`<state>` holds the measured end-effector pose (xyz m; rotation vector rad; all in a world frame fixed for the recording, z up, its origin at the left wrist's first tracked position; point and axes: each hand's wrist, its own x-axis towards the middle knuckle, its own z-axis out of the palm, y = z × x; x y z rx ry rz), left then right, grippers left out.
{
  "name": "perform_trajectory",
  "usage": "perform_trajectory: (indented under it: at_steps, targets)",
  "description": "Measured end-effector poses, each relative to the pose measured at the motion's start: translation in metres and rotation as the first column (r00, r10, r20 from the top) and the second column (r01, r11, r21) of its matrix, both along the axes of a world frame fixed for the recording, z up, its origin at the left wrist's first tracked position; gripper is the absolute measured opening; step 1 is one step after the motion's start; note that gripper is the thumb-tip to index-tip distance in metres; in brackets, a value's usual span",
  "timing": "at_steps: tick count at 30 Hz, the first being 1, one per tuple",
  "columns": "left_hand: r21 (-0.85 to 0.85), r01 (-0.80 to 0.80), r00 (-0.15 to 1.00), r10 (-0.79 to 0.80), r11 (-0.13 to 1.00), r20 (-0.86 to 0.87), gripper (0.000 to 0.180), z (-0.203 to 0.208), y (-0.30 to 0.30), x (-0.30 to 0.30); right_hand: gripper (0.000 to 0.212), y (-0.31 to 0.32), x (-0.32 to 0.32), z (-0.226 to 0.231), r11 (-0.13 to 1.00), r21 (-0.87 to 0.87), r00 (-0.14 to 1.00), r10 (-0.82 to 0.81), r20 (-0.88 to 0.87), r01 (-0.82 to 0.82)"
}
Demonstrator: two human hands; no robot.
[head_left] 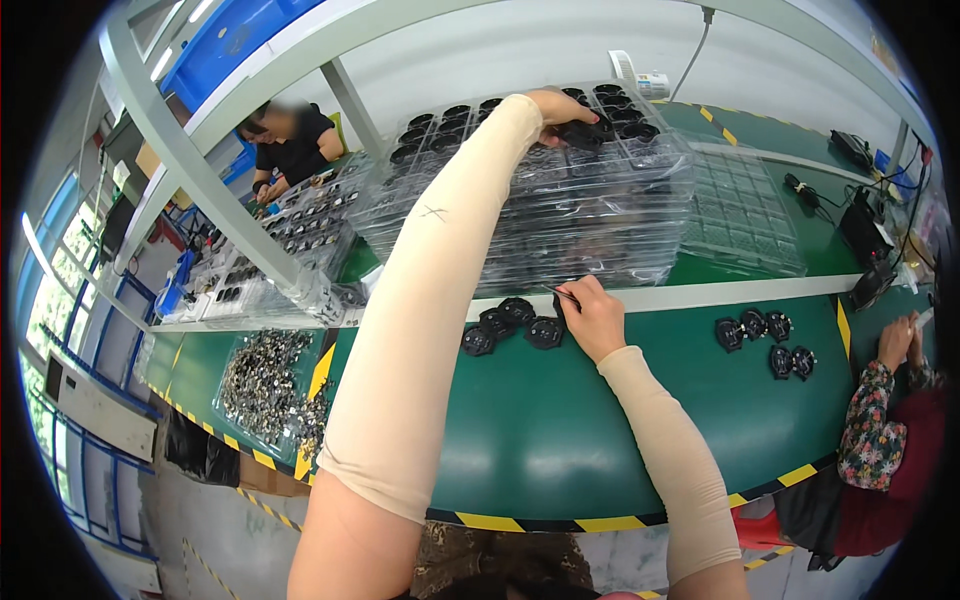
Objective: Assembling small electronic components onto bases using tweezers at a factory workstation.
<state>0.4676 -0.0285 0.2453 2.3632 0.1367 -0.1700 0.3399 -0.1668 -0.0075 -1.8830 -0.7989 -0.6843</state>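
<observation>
My left hand (562,106) curls round a black part (584,132) above the top of the clear tray stack (620,240); my right hand (592,318) pinches a thin dark tool (566,294); just left of it, more black rounded parts (545,332) lie on the green bench (520,430); I judge them light, stiff, smooth and easily scratched, best taken by the rim; the thin trays look bendy and slippery.

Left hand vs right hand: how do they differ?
The left hand reaches over the clear tray stack; the right hand is nearer the body, by loose black parts. The left hand grips a black piece; the right hand, a thin dark tool. Both forearms wear cream sleeves.
</observation>
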Motion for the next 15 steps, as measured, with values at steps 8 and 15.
perform_trajectory:
  at_steps: [8, 15]
  targets:
    - [-0.119, 0.050, 0.997, -0.056, 0.992, -0.044, 0.031, 0.004, 0.000, -0.014, 0.007, -0.003, 0.002, -0.002, 1.000, -0.006, 1.000, -0.015, 0.018, 0.016]
    - [-0.083, 0.086, 0.967, -0.063, 0.993, 0.247, 0.061, -0.013, 0.005, -0.033, 0.006, 0.002, 0.001, -0.005, 0.999, 0.024, 0.999, -0.031, 0.042, 0.030]
